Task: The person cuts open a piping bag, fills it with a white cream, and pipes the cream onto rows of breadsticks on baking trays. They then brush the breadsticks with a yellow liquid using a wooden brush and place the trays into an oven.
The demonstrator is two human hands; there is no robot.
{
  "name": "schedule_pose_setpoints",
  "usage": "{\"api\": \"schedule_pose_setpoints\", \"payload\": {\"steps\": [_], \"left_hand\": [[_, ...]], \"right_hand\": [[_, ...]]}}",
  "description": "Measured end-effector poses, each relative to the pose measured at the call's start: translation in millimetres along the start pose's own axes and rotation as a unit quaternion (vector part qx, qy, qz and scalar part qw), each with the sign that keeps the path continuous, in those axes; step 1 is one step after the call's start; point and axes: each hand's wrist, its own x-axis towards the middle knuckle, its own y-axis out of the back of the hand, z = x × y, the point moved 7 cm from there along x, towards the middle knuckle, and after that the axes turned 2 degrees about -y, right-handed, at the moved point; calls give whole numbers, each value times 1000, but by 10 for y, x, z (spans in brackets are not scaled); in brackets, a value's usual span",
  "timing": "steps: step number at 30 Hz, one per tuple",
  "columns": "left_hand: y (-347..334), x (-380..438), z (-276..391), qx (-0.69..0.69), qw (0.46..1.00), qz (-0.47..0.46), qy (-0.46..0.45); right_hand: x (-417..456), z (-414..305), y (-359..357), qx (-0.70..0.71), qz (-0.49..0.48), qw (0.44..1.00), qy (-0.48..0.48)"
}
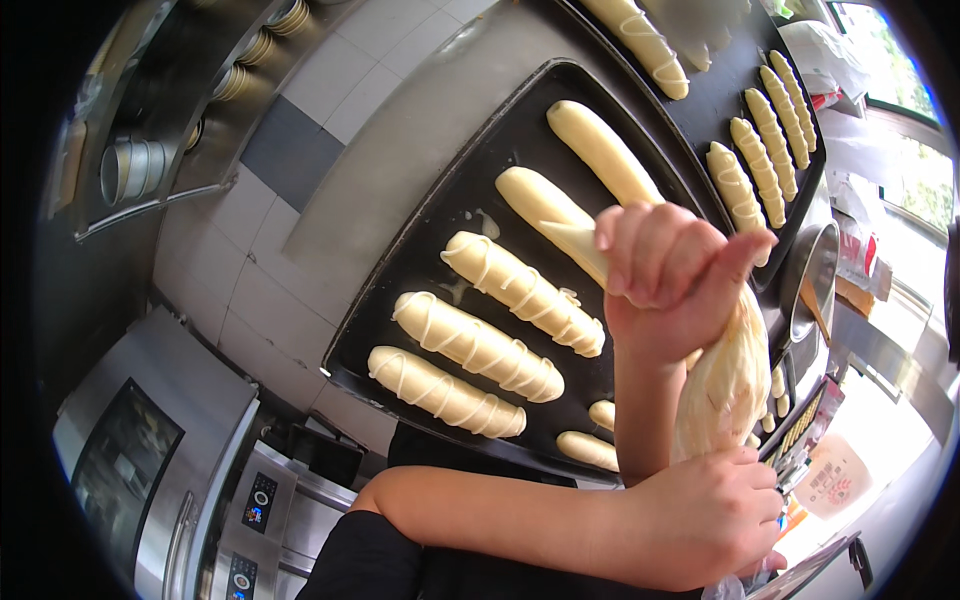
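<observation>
My right hand (667, 277) is closed on the front part of a filled plastic piping bag (724, 375). A narrow pointed part, seemingly its tip, shows left of the fingers over a plain elongated dough roll (532, 195). My left hand (697, 517) grips the rear of the bag, lower in view, with loose plastic below. Another plain roll (604, 146) lies above on the black baking tray (420, 240). Three rolls bear pale piped lines: one (525, 292) nearest the plain ones, a middle one (480, 345) and a lower one (446, 390).
A second black tray (705, 112) holds several piped rolls (761, 154). Smaller rolls (589, 450) lie near my forearms. A metal bowl (814, 277) with a wooden-handled utensil (814, 307) stands right. Metal shelving (202, 127) and stainless kitchen equipment (165, 442) are left.
</observation>
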Motion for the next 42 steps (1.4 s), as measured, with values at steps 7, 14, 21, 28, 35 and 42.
{"api": "schedule_pose_setpoints", "payload": {"steps": [7, 14, 21, 28, 35, 42], "left_hand": [[324, 135, 4, 15, 999, 39, 5], [317, 167, 50, -7, 1000, 16, -11], [133, 131, -2, -18, 1000, 8, -7], [-82, 107, -64, -33, 999, 11, 20], [-242, 63, -133, -43, 999, -13, 17], [-469, 4, -188, -60, 996, -48, 36]], "right_hand": [[229, 239, -96, -63, 19, 998, -1], [116, 37, -16, -59, 30, 998, 3], [5, -181, 98, -87, 42, 995, 19], [-247, -261, 186, -83, 65, 994, 12], [-323, -490, 398, -124, 74, 988, 45], [-642, -528, 445, -99, 100, 990, 18]]}}
